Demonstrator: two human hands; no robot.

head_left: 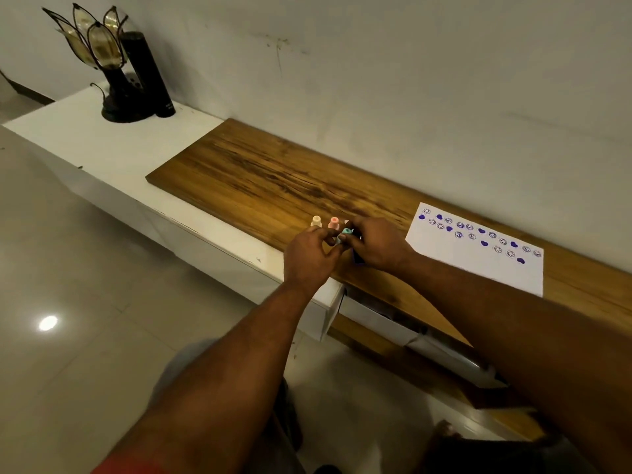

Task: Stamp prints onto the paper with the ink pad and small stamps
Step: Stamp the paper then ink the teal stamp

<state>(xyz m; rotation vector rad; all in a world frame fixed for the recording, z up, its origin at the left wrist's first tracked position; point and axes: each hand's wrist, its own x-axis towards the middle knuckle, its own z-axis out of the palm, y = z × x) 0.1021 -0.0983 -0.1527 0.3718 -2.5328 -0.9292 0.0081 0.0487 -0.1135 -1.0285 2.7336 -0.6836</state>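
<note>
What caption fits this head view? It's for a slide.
Both hands work a teal stamp at the ink pad, beside stamped paper.

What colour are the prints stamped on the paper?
Dark blue-purple prints, hearts and round faces, on white paper; the head view shows them.

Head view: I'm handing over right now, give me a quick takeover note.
Left hand: pinching the teal stamp.
Right hand: holding the dark ink pad at the wooden board's front edge.
Cream stamp and pink stamp stand upright just behind.
Paper, to the right: blue prints along its far side; near part blank.
Left: ink the teal stamp, fill the blank area.
</note>
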